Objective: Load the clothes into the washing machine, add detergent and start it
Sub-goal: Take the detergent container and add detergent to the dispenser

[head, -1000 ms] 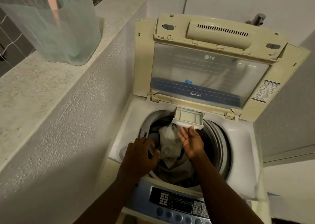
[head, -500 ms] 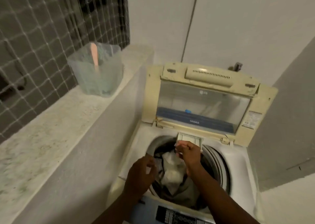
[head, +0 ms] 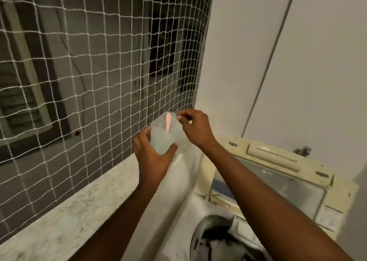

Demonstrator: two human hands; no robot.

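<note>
A translucent detergent container (head: 161, 136) with a pink scoop (head: 168, 122) standing in it sits on the stone ledge (head: 83, 207). My left hand (head: 153, 157) wraps around the container's lower front. My right hand (head: 195, 126) pinches at the container's top rim, right beside the scoop. The top-loading washing machine (head: 200, 205) is at the lower right with its cream lid (head: 278, 171) raised. Clothes (head: 220, 246) lie in the drum.
A white net (head: 99, 71) covers the grey tiled wall and window behind the ledge. A white wall (head: 307, 62) rises behind the machine, with a tap (head: 302, 150) just above the lid.
Both hands have left the drum and risen to the detergent container on the ledge. The view has swung up and to the left.
</note>
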